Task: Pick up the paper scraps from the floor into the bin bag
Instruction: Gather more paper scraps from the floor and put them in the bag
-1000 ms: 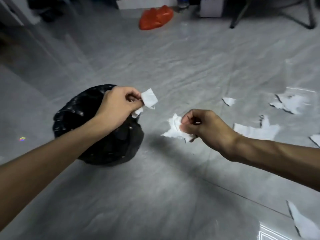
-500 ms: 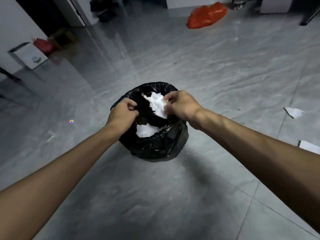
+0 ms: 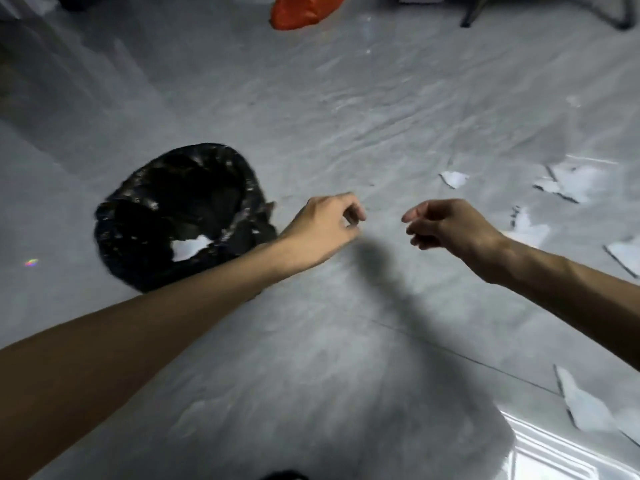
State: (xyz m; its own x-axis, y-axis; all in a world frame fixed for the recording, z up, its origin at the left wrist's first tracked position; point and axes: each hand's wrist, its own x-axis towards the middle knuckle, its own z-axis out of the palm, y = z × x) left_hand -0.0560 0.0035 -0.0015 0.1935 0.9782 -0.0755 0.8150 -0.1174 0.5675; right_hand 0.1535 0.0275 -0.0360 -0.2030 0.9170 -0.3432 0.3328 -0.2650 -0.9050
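The black bin bag [image 3: 138, 216] sits open on the grey floor at the left, with white paper [image 3: 190, 247] showing inside. My left hand [image 3: 325, 226] hovers just right of the bag, fingers loosely curled and holding nothing. My right hand [image 3: 446, 223] is level with it further right, fingers also loosely curled and empty. White paper scraps lie on the floor to the right: a small one [image 3: 453, 178], a larger one [image 3: 571, 181], one behind my right wrist [image 3: 530, 230], one at the right edge [image 3: 627, 254] and one at the lower right [image 3: 585, 403].
An orange plastic bag [image 3: 304, 8] lies at the far side of the floor. Dark furniture legs [image 3: 474, 12] stand at the top right. A bright glare patch [image 3: 561, 452] lies on the tiles at the bottom right.
Both hands have let go of the paper into the bag and moved away to the right of it. The view has swung right, back toward the scraps.
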